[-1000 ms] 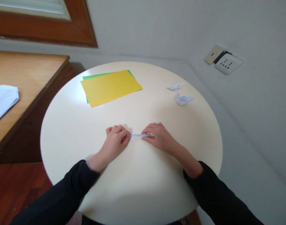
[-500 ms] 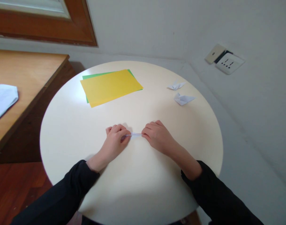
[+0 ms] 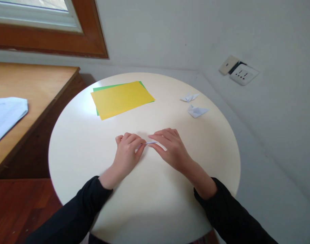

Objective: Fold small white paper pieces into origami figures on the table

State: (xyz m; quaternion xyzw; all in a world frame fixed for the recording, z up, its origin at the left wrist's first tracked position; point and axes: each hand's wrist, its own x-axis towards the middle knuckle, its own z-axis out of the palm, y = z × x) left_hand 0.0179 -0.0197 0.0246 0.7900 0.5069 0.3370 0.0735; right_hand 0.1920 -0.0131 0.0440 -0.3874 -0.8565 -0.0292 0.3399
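Note:
A small piece of folded white paper [image 3: 151, 142] is held edge-on between my two hands above the middle of the table. My left hand [image 3: 129, 146] pinches its left end between thumb and fingers. At the right end, my right hand [image 3: 170, 146] has its thumb along the near side and its fingers arched over the far side, in a looser grip. Much of the paper is hidden by the fingers, so its full shape cannot be made out.
Yellow paper [image 3: 121, 100] lies over green paper [image 3: 108, 87] at the back left of the round white table [image 3: 144, 200]. Two folded white paper figures, one farther back [image 3: 189, 98] and one nearer [image 3: 197, 111], rest at the right. A wooden desk [image 3: 43, 78] stands left.
My right thumb and fingers have spread from a tight pinch and shifted left, closer to my left hand. The left hand keeps its pinch. The camera view has tilted slightly up.

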